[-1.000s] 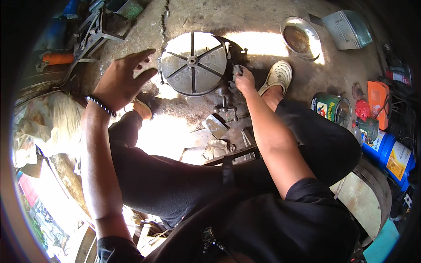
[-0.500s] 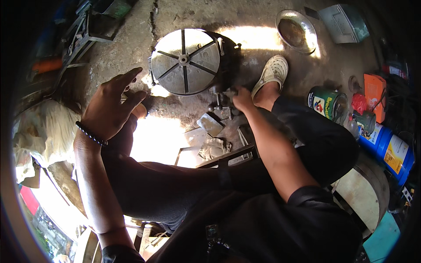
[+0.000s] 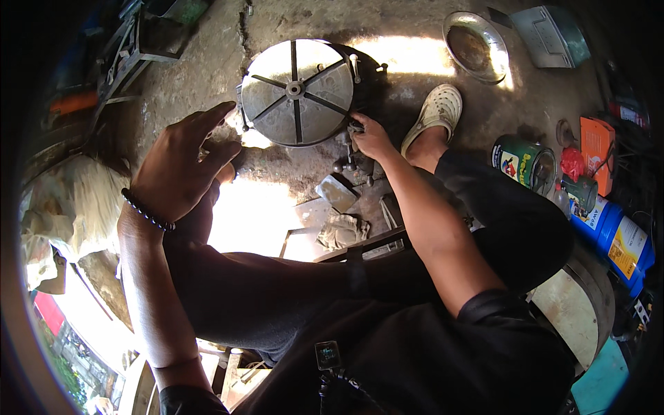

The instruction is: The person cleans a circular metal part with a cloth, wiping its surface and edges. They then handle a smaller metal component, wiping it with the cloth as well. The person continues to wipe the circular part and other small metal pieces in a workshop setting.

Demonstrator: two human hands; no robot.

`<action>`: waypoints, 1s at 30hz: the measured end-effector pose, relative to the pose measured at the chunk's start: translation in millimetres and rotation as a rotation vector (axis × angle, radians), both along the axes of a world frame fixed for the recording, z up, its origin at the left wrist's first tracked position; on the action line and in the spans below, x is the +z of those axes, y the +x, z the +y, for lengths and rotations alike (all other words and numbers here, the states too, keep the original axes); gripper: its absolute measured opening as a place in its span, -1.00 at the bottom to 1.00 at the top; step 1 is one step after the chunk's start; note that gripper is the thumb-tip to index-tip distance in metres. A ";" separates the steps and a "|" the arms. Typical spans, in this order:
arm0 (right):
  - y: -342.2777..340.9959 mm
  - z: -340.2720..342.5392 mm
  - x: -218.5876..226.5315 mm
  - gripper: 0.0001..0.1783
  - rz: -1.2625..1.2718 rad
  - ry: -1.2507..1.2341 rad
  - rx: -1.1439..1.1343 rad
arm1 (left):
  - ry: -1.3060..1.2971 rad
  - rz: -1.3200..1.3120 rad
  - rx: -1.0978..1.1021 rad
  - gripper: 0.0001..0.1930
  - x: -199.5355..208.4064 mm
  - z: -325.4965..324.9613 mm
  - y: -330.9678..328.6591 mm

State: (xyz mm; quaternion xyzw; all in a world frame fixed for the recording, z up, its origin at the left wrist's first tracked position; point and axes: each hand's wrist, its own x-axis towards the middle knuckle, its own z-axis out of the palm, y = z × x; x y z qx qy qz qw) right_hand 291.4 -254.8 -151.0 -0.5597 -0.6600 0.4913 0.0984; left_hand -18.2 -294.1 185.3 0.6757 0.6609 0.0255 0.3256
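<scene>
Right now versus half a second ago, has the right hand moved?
Yes: judged against the slotted metal disc, the right hand has moved up the picture, closer to it.

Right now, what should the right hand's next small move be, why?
Probably a short wipe along the near-right edge of the slotted round plate: the right hand is right there, apparently gripping a grey rag. The left hand looks empty.

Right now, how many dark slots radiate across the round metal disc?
6 slots on the disc, running from its hub toward the picture's top, bottom, upper left, lower left, upper right and lower right. None appears hidden.
</scene>
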 end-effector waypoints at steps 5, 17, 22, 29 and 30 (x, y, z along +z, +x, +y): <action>7.4 -9.2 31.3 -0.47 -0.100 -0.027 0.271 | -0.020 0.014 -0.010 -0.46 6.1 -0.9 3.2; 29.1 46.3 -9.0 -0.61 -0.279 0.381 -0.318 | -0.043 0.048 0.013 -0.47 0.6 -10.0 -6.1; -10.8 28.7 -11.5 -0.55 0.057 0.278 -0.161 | -0.130 0.055 -0.008 -0.46 -3.6 -1.0 -3.3; 45.0 8.7 -14.4 -0.56 -0.089 -0.149 0.053 | -0.094 0.046 -0.038 -0.48 -4.5 11.4 5.0; 44.4 9.0 -21.4 -0.60 0.107 -0.133 -0.190 | -0.082 0.047 -0.046 -0.48 -2.9 14.0 8.0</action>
